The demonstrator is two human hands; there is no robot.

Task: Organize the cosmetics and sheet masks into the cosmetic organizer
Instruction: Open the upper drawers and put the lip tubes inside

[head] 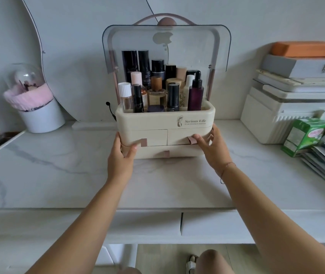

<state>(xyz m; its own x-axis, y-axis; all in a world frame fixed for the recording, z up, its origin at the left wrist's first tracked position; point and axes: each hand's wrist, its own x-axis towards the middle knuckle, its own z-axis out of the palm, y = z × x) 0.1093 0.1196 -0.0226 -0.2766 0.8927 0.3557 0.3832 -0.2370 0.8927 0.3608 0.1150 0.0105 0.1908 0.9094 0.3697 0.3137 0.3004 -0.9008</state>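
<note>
A cream cosmetic organizer (153,121) stands on the marble counter, its clear lid (197,50) swung up and its three drawers closed. Several bottles (156,89) stand upright in its top tray, among them a dark purple dropper bottle (196,93). My left hand (123,155) grips the organizer's lower left corner. My right hand (210,147) grips its lower right side, thumb on the right drawer's pink tab (192,139). No sheet masks are visible.
A white cup with a pink fluffy band (37,109) stands at the left, a tray edge (3,143) beyond it. Stacked white and grey boxes (296,91), a green carton (306,137) and flat packets (323,161) crowd the right. A mirror (68,46) leans behind.
</note>
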